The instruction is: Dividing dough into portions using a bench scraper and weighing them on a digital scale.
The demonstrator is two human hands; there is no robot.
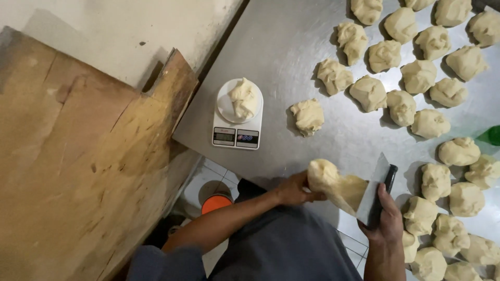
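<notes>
My left hand [293,190] grips a pale, stretched lump of dough [333,184] at the near edge of the steel table [276,47]. My right hand [384,218] holds a metal bench scraper [376,190] by its black handle, the blade pressed against the right end of that dough. A white digital scale [237,122] stands to the left with a dough piece [244,98] on its round platform. One portioned dough ball [308,115] lies just right of the scale.
Several portioned dough balls [419,78] cover the right half of the table. A large wooden board [78,156] leans at the left. An orange lid [215,203] sits on the tiled floor below. A green object [490,136] shows at the right edge.
</notes>
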